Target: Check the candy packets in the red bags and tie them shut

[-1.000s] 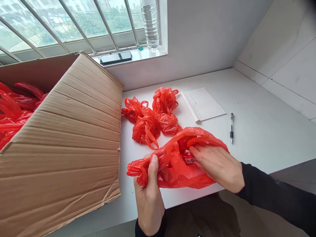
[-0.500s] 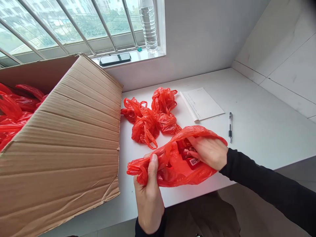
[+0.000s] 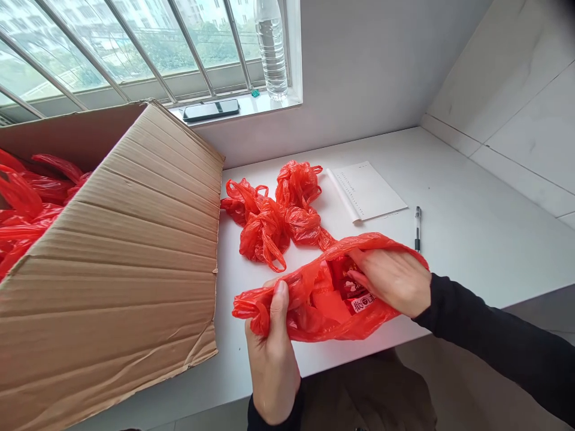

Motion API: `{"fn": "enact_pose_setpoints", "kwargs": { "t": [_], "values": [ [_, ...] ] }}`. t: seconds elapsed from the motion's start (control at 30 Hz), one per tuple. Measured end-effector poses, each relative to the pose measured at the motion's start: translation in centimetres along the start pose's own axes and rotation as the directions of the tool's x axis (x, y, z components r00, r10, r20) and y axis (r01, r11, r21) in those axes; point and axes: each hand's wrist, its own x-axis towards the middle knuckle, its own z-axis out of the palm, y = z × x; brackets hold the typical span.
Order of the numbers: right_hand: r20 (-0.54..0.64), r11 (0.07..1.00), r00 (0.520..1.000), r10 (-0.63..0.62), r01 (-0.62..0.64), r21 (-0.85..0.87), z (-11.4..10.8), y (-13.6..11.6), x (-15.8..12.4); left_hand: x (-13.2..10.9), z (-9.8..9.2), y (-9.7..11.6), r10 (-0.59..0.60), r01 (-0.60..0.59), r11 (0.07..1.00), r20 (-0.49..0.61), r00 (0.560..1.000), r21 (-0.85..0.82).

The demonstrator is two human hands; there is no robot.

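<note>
A thin red plastic bag (image 3: 359,328) is held sideways above the table's front edge, its mouth gaping toward me. My left hand (image 3: 275,353) grips the bunched left end of this bag, thumb on top. Inside the bag is my right hand (image 3: 399,281), its thumb and fingers closed around the edge of a dark red packet (image 3: 353,286); some fingertips are hidden. Below that packet shows a white label with dark characters (image 3: 363,303), beside a plain bright red piece (image 3: 330,304). Several knotted red bags (image 3: 265,230) lie just behind on the table.
A large open cardboard box (image 3: 135,251) holding red bags (image 3: 36,185) stands on the left. Toward the back lie a notebook (image 3: 375,194) and a pen (image 3: 418,227). On the windowsill are a phone (image 3: 211,110) and a water bottle (image 3: 272,54).
My right hand has shifted slightly right inside the bag, stretching it wider. The dark red packet and its label have moved right too and show more. My left hand stays nearly in place.
</note>
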Motion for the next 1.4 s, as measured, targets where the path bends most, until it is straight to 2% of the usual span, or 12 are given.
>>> {"fn": "enact_pose_setpoints", "kwargs": {
  "t": [0.17,0.3,0.4,0.6,1.03,1.27,1.4],
  "values": [
    [0.140,0.993,0.985,0.099,-0.089,-0.073,-0.3,-1.2,0.1,-0.3,0.0,0.0,-0.012,0.012,1.000,0.008,1.000,-0.001],
    [0.211,0.997,0.976,-0.045,0.058,-0.055,0.2,-3.2,0.8,-0.5,0.0,0.0,-0.003,0.003,1.000,0.013,1.000,-0.016],
    [0.247,0.994,0.965,-0.088,0.100,-0.035,0.9,-4.4,1.8,-0.5,0.0,0.0,0.011,-0.011,1.000,0.005,1.000,-0.019],
    [0.248,0.995,0.966,-0.073,0.087,-0.044,1.8,-4.8,3.1,-0.5,0.1,0.1,0.002,-0.002,1.000,-0.006,1.000,-0.030],
    [0.148,0.998,0.988,0.053,-0.048,-0.038,2.4,-4.2,2.5,-0.3,0.1,0.1,0.000,-0.001,0.999,-0.023,1.000,-0.046],
    [0.136,0.998,0.988,0.069,-0.068,-0.013,2.7,-4.2,2.7,0.0,0.2,0.1,-0.011,0.009,0.998,-0.022,1.000,-0.060],
    [0.150,0.999,0.988,0.026,-0.029,0.023,3.1,-4.5,2.5,0.0,0.1,0.0,-0.029,0.028,0.999,-0.027,0.999,-0.046]
  ]
}}
